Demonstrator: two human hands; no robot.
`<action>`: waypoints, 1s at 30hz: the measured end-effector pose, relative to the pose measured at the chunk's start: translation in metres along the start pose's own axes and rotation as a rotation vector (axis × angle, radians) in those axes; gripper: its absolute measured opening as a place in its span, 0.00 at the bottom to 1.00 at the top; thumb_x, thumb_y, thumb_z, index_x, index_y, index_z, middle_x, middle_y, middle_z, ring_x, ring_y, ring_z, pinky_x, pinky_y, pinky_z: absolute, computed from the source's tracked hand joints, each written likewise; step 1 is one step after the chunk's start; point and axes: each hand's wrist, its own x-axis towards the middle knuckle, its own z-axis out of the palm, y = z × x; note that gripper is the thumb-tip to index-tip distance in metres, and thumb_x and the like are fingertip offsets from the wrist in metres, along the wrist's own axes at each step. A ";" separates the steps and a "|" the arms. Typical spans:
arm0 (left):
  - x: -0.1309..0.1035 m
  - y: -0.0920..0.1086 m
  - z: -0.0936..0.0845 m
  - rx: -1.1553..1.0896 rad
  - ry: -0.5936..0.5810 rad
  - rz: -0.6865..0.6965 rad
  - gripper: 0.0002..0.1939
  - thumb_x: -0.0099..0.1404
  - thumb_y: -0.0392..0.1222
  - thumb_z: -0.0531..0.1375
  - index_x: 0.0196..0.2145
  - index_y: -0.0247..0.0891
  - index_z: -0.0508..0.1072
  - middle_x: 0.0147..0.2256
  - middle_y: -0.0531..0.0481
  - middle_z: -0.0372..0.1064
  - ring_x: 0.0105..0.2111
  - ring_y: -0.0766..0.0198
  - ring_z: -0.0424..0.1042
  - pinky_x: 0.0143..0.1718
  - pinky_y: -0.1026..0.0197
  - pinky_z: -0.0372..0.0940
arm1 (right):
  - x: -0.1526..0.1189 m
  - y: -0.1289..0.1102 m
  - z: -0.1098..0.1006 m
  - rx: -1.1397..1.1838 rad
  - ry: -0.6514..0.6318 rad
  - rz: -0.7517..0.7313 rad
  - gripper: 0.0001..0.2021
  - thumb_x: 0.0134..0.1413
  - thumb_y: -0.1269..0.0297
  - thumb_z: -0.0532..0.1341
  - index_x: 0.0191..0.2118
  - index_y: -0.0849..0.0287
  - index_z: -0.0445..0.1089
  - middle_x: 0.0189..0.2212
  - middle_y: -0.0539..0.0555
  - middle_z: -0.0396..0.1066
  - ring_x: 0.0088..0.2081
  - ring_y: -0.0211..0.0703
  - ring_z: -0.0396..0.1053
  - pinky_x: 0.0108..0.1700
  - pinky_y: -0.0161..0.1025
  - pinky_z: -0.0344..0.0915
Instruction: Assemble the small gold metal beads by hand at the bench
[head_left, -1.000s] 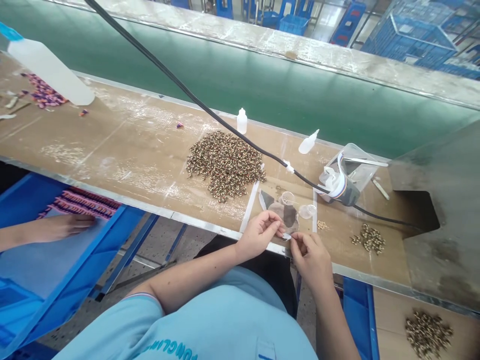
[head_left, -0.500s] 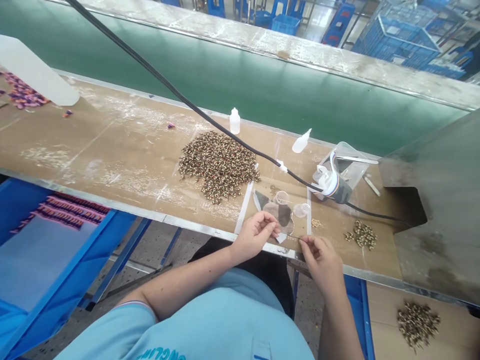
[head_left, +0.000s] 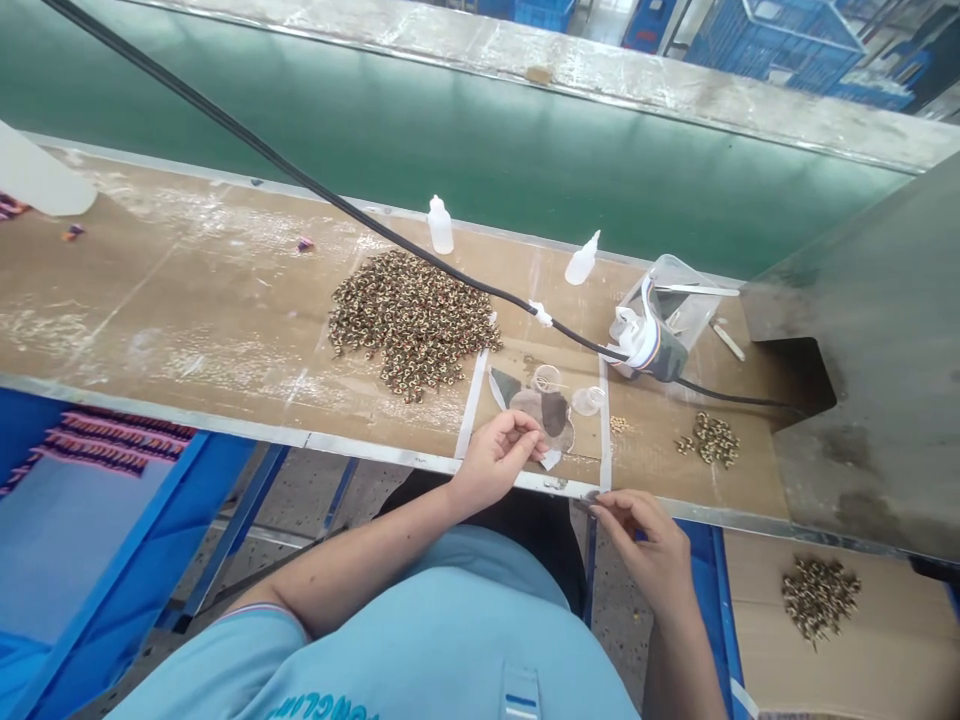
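Observation:
My left hand (head_left: 496,455) is closed in a pinch at the near edge of the table, beside a dark-stained patch (head_left: 555,413) on the work sheet. Whatever is between its fingertips is too small to make out. My right hand (head_left: 646,538) is just off the table edge, thumb and forefinger pressed together. Something tiny and dark shows at those fingertips, but its kind is unclear. Past the left hand stand two small clear round cups (head_left: 588,401). A large heap of small brown-and-gold ring-shaped pieces (head_left: 412,320) lies further back to the left.
Two white dropper bottles (head_left: 440,226) stand near the back edge. A black cable (head_left: 300,180) crosses above the table to a wrapped device (head_left: 652,340). Smaller piles of pieces (head_left: 716,440) lie right, one on cardboard (head_left: 885,660). A metal housing (head_left: 862,380) bounds the right.
My right hand has moved down and away from the left hand, off the table edge. The left hand keeps its pinch. The whole view has shifted slightly.

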 end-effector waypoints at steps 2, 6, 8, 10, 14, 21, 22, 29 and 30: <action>0.000 0.000 0.000 0.004 0.006 0.001 0.11 0.60 0.46 0.60 0.32 0.35 0.66 0.26 0.51 0.68 0.29 0.67 0.71 0.34 0.63 0.70 | 0.002 -0.003 0.005 -0.044 -0.006 -0.035 0.11 0.54 0.54 0.59 0.33 0.54 0.73 0.30 0.51 0.71 0.21 0.32 0.62 0.23 0.32 0.61; 0.000 -0.001 0.000 0.016 0.011 0.007 0.11 0.60 0.46 0.59 0.32 0.35 0.66 0.26 0.51 0.69 0.28 0.67 0.71 0.34 0.63 0.69 | 0.009 -0.007 0.011 -0.132 -0.048 -0.105 0.13 0.56 0.53 0.56 0.31 0.54 0.72 0.29 0.50 0.72 0.20 0.32 0.63 0.23 0.31 0.60; 0.000 -0.002 0.000 0.019 0.011 0.008 0.10 0.61 0.45 0.59 0.32 0.34 0.66 0.26 0.51 0.69 0.28 0.68 0.71 0.34 0.63 0.69 | 0.011 -0.007 0.010 -0.143 -0.074 -0.123 0.14 0.57 0.53 0.55 0.29 0.55 0.71 0.29 0.49 0.72 0.21 0.32 0.64 0.23 0.31 0.60; 0.000 -0.002 0.000 0.023 0.010 0.009 0.10 0.61 0.45 0.59 0.32 0.34 0.66 0.26 0.51 0.69 0.28 0.68 0.71 0.34 0.63 0.69 | 0.012 -0.006 0.009 -0.121 -0.093 -0.115 0.14 0.57 0.53 0.55 0.29 0.55 0.71 0.28 0.49 0.71 0.21 0.33 0.64 0.23 0.31 0.60; -0.001 -0.002 0.000 0.034 0.009 0.004 0.10 0.61 0.45 0.59 0.32 0.35 0.66 0.26 0.51 0.69 0.28 0.67 0.72 0.34 0.63 0.69 | 0.019 -0.007 0.008 -0.102 -0.023 -0.078 0.14 0.57 0.53 0.56 0.29 0.56 0.70 0.28 0.50 0.71 0.22 0.34 0.64 0.25 0.32 0.60; -0.001 -0.004 -0.001 0.032 0.009 -0.004 0.11 0.61 0.46 0.59 0.32 0.35 0.66 0.26 0.52 0.69 0.28 0.67 0.72 0.34 0.63 0.69 | 0.048 -0.012 0.017 -0.218 0.186 -0.083 0.18 0.58 0.50 0.53 0.30 0.57 0.70 0.26 0.51 0.71 0.23 0.36 0.63 0.27 0.34 0.58; -0.001 -0.004 -0.001 0.036 0.006 -0.003 0.11 0.61 0.46 0.59 0.32 0.35 0.66 0.26 0.51 0.69 0.28 0.67 0.72 0.34 0.63 0.69 | 0.051 -0.012 0.018 -0.224 0.184 -0.091 0.18 0.58 0.50 0.52 0.30 0.57 0.71 0.26 0.51 0.71 0.24 0.36 0.64 0.27 0.34 0.59; -0.001 -0.004 -0.002 0.050 -0.001 -0.001 0.11 0.61 0.47 0.59 0.32 0.35 0.66 0.26 0.51 0.69 0.28 0.67 0.72 0.34 0.63 0.69 | 0.052 -0.001 0.013 -0.110 0.101 -0.066 0.15 0.56 0.52 0.55 0.34 0.56 0.73 0.28 0.52 0.71 0.25 0.36 0.65 0.30 0.35 0.63; -0.001 -0.003 -0.002 0.048 -0.003 -0.003 0.12 0.61 0.47 0.59 0.32 0.35 0.66 0.27 0.51 0.69 0.29 0.67 0.72 0.34 0.63 0.69 | 0.051 0.000 0.011 -0.096 0.096 -0.064 0.14 0.56 0.52 0.56 0.34 0.56 0.73 0.28 0.52 0.71 0.25 0.36 0.65 0.29 0.35 0.63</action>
